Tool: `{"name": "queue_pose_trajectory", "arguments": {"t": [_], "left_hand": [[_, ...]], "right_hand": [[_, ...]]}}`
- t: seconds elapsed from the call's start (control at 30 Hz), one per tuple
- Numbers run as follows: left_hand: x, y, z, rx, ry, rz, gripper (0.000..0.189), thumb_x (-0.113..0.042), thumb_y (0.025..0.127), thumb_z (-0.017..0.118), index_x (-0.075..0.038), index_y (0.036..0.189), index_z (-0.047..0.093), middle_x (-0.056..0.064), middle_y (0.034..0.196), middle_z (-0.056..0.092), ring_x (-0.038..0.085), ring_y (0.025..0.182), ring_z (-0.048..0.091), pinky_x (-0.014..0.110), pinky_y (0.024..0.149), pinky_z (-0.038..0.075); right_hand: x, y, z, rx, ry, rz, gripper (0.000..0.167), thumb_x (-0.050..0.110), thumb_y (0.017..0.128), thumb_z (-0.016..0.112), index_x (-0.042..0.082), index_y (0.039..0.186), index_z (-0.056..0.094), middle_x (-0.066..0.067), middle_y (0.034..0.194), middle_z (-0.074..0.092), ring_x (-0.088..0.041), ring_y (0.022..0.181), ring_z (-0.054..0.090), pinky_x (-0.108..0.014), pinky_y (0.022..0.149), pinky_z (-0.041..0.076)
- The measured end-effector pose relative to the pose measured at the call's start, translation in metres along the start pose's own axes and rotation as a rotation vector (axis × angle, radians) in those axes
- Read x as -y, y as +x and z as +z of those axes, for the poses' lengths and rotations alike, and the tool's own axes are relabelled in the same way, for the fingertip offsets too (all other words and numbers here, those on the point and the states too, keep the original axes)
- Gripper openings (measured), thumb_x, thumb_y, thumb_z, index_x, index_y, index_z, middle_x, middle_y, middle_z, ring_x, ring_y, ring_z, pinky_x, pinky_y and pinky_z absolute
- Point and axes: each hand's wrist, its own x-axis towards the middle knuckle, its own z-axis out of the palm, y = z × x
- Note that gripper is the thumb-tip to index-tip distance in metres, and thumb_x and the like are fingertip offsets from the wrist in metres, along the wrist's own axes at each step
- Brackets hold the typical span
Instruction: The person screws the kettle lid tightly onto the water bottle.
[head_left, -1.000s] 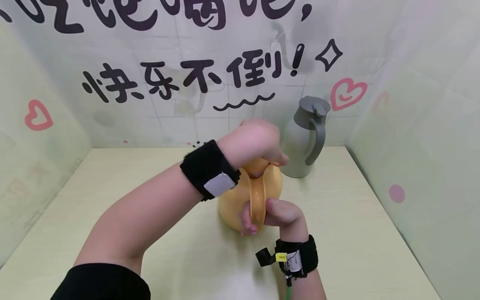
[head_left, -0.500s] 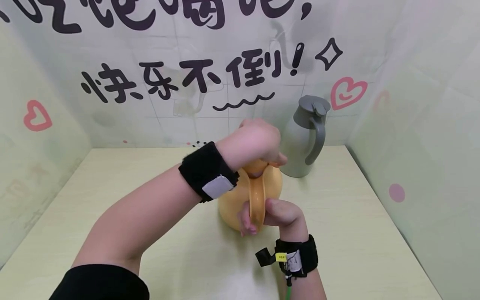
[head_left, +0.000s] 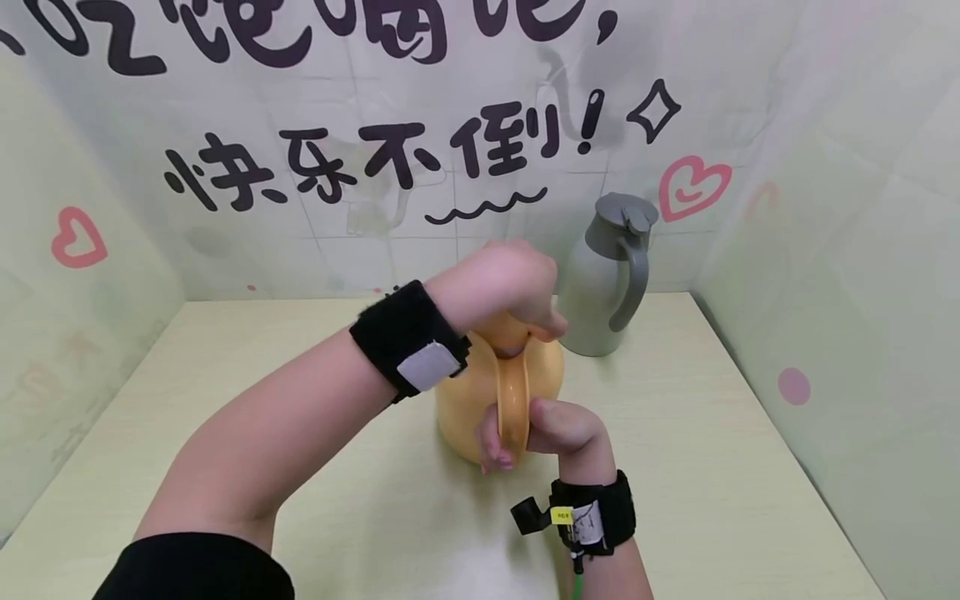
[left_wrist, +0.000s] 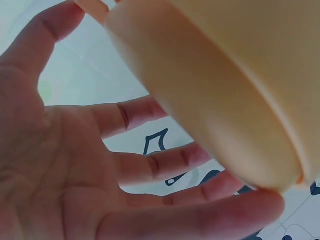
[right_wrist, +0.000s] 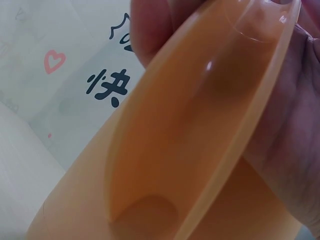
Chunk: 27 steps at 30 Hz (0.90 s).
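An orange-yellow pitcher [head_left: 549, 367] stands upright on the table, its handle [head_left: 513, 400] toward me. My left hand [head_left: 506, 283] reaches over the top and holds the pitcher's lid [head_left: 504, 333]. In the left wrist view the thumb touches a small tab while the other fingers lie along the far side of the lid [left_wrist: 200, 100]; a gap shows between palm and lid. Lower down, my right hand [head_left: 573, 427] grips the handle, fingers passing through it and thumb on its right side. The right wrist view shows the hollow handle [right_wrist: 195, 125] close up. The left hand hides much of the lid.
Just behind and right of the pitcher stands a grey-green thermos jug [head_left: 600, 292] with a dark grey lid and handle. Printed curtains with lettering and hearts enclose the pale wooden table [head_left: 360, 500] at the back and both sides.
My left hand and forearm have shifted slightly left at the lid. The right hand keeps its grip on the handle, and the pitcher body stays in place.
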Motion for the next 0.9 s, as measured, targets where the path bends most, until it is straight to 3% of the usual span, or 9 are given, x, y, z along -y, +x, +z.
{"name": "queue_pose_trajectory", "arguments": {"t": [0.2,0.57,0.7,0.9], "left_hand": [[0.001,0.001,-0.001,0.013,0.008,0.025,0.041,-0.044,0.080,0.065,-0.011,0.103,0.055,0.006,0.103,0.055,0.021,0.094,0.050,0.030,0.073,0.043],[0.006,0.002,0.002,0.000,0.019,0.120,0.063,-0.041,0.080,0.066,-0.010,0.131,0.047,0.009,0.119,0.046,0.022,0.107,0.043,0.035,0.089,0.041],[0.010,0.001,0.003,-0.014,0.026,0.156,0.062,-0.041,0.080,0.066,-0.012,0.131,0.048,0.005,0.118,0.048,0.023,0.107,0.043,0.036,0.091,0.038],[0.015,-0.002,0.003,-0.026,0.013,0.176,0.054,-0.040,0.078,0.069,-0.017,0.124,0.053,0.003,0.114,0.045,0.026,0.097,0.046,0.036,0.081,0.040]], "right_hand": [[0.000,-0.001,0.000,0.002,0.003,0.009,0.076,0.062,0.096,0.023,-0.010,0.087,0.044,-0.016,0.071,0.040,-0.028,0.064,0.040,-0.039,0.076,0.046],[0.000,-0.002,0.001,-0.009,0.005,0.020,0.075,0.062,0.096,0.024,-0.010,0.086,0.043,-0.016,0.071,0.040,-0.027,0.065,0.041,-0.039,0.079,0.046],[0.000,-0.002,0.000,-0.012,0.010,0.023,0.075,0.062,0.096,0.024,-0.010,0.086,0.043,-0.016,0.072,0.040,-0.027,0.065,0.042,-0.039,0.080,0.046],[0.000,-0.001,0.000,-0.024,0.017,0.026,0.075,0.062,0.097,0.025,-0.010,0.086,0.044,-0.015,0.072,0.041,-0.027,0.065,0.041,-0.038,0.079,0.046]]}}
